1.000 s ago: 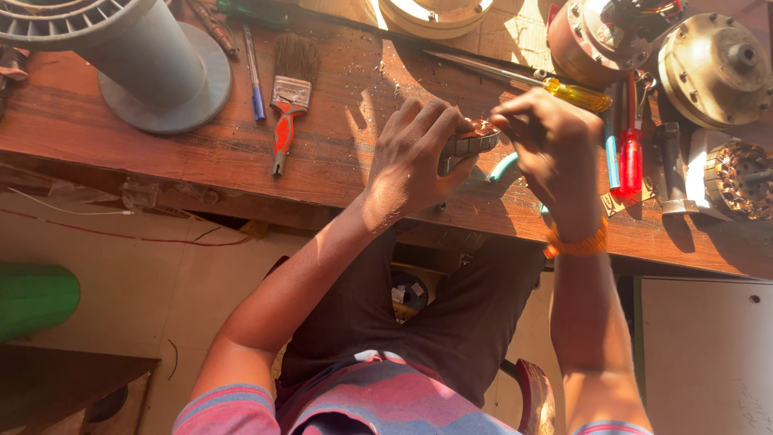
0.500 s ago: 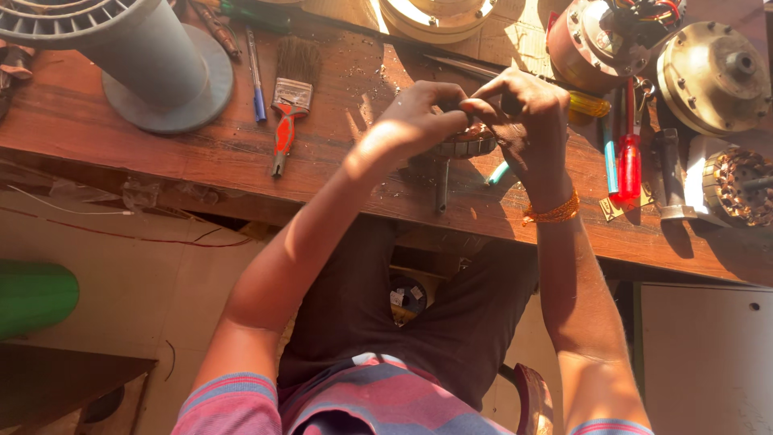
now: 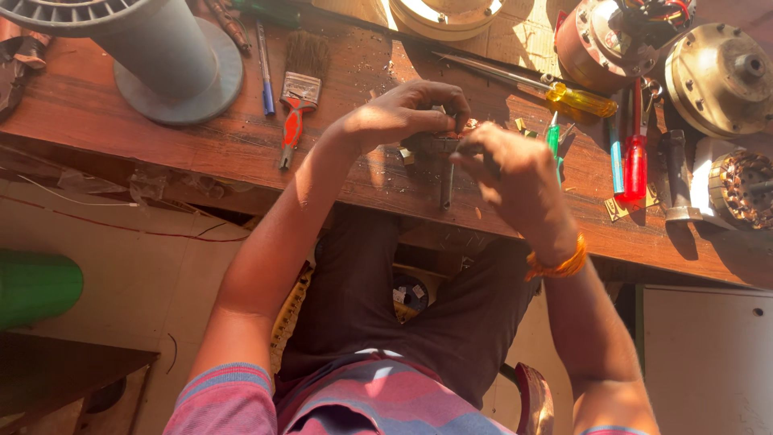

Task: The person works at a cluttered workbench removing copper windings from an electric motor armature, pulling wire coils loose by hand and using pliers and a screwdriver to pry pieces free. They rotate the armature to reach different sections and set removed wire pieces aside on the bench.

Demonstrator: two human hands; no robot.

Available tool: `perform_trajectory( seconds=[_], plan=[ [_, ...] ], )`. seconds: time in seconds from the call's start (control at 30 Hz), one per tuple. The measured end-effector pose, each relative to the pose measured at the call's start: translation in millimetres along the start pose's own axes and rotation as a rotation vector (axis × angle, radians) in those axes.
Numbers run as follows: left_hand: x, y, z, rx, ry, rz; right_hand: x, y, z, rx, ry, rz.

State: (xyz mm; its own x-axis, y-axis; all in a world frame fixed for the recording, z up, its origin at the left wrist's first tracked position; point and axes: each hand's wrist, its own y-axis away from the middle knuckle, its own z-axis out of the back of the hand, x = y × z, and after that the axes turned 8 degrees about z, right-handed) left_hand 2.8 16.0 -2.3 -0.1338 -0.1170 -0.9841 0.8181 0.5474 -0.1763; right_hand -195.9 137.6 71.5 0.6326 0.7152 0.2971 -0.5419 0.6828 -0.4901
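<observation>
1. A grey spool (image 3: 153, 48) stands at the far left of the wooden bench (image 3: 121, 121), its top cut off by the frame edge.
2. A red-handled paintbrush (image 3: 298, 89) lies just right of the spool, well apart from both hands.
3. The left hand (image 3: 398, 117) curls its fingers down onto a small metal part (image 3: 439, 149) at the bench's middle, pinching it from above.
4. The right hand (image 3: 515, 173) closes on the same part from the right; its back hides most of the part, so its shape is hard to make out.
5. Screwdrivers (image 3: 632, 157) and a motor housing (image 3: 717, 76) lie at the right.
</observation>
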Motion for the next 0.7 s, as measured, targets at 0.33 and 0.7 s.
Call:
perform_trajectory(
  seconds=[0.33, 0.7],
  plan=[
    [-11.7, 17.9, -24.5, -0.226, -0.469, -0.261, -12.5, 44.5, -57.1, -0.291, -0.250, -0.275],
    [-23.5, 25.7, -68.2, -0.608, -0.795, -0.239, -50.7, 74.4, -58.5, -0.364, -0.289, -0.352]
  ],
)
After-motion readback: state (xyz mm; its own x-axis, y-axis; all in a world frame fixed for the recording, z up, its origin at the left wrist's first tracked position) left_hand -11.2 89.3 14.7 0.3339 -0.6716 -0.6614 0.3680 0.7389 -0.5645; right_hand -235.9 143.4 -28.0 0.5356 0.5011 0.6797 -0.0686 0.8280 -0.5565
